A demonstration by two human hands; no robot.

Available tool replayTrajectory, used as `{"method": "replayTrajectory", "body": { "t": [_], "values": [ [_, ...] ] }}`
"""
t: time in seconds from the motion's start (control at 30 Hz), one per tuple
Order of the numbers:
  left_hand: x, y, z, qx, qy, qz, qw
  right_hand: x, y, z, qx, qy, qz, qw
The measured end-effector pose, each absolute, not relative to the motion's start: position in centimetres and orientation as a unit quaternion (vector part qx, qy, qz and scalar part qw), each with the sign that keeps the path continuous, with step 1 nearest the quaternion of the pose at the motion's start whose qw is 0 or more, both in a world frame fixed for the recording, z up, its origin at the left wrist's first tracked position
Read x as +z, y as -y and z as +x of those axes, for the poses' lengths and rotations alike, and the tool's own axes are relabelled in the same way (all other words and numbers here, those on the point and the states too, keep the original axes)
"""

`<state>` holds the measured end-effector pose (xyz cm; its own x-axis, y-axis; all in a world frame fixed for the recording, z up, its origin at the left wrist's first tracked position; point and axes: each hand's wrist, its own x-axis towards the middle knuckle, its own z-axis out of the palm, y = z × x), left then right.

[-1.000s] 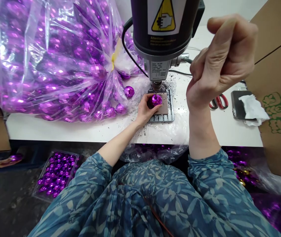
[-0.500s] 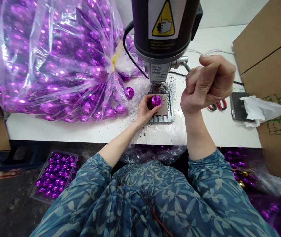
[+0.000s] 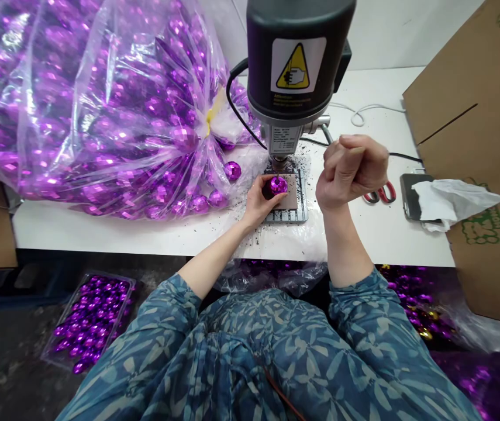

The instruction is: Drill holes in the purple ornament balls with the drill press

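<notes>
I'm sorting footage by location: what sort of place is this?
Probably a workshop or small factory: a bench drill press, a big clear bag of shiny purple balls, and a cardboard box.

The person's bare right hand [image 3: 355,171], curled into a fist, hides the far end of the slim grey metal lever [image 3: 327,134] and part of the red-and-black looped handles [image 3: 392,190]. How deep the thin metal drill bit [image 3: 277,175] sits in the shiny purple faceted ball [image 3: 279,186] is too small to tell, as is the fine print on the silver metal label [image 3: 285,140]. Crumpled white tissue [image 3: 440,202] covers much of a dark flat rectangular object [image 3: 410,197], and the picture's edges cut off both the clear plastic bag of purple balls [image 3: 113,117] and the brown cardboard box [image 3: 455,140].
</notes>
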<state>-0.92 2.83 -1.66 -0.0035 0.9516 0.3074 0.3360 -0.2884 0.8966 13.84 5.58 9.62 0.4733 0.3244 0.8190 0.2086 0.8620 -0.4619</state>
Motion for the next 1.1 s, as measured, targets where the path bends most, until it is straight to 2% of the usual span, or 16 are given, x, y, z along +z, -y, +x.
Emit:
{"method": "replayTrajectory", "body": {
  "t": [0.1,0.23,0.3,0.43,0.53,0.63,0.73,0.83,0.93,1.0,1.1],
  "values": [
    [-1.3,-2.6,-0.9,0.492,-0.512,0.627,0.321,11.1,-4.8,13.4,0.037,0.509,-0.258,0.82],
    [-1.4,-2.9,-0.6,0.494,-0.506,0.625,0.332,16.2,-5.2,12.8,0.06,0.484,-0.271,0.83],
    [-1.3,-2.9,-0.6,0.5,-0.507,0.622,0.327,19.0,-6.1,12.8,0.15,0.506,-0.252,0.811],
    [0.5,-0.2,-1.4,0.5,-0.542,0.621,0.267,22.3,-7.6,13.0,0.235,0.5,-0.286,0.783],
    [2.3,4.6,-2.8,0.426,-0.49,0.702,0.29,22.7,-7.6,13.1,0.26,0.504,-0.289,0.771],
    [2.8,9.9,-3.8,0.272,-0.374,0.816,0.347,22.3,-7.6,13.0,0.254,0.498,-0.271,0.784],
    [2.0,12.3,-4.4,0.192,-0.31,0.872,0.327,21.9,-8.1,12.9,0.229,0.494,-0.239,0.804],
    [1.9,9.2,-5.5,0.286,-0.318,0.854,0.295,21.7,-8.4,12.9,0.219,0.501,-0.217,0.809],
    [3.3,1.8,-7.5,0.405,-0.439,0.774,0.209,21.7,-8.3,13.0,0.222,0.494,-0.206,0.815],
    [4.5,-3.5,-8.9,0.383,-0.546,0.727,0.162,21.6,-8.3,13.2,0.217,0.502,-0.208,0.811],
    [5.6,-8.7,-10.2,0.189,-0.657,0.717,0.135,21.4,-8.4,13.4,0.204,0.514,-0.204,0.808]
  ]
}}
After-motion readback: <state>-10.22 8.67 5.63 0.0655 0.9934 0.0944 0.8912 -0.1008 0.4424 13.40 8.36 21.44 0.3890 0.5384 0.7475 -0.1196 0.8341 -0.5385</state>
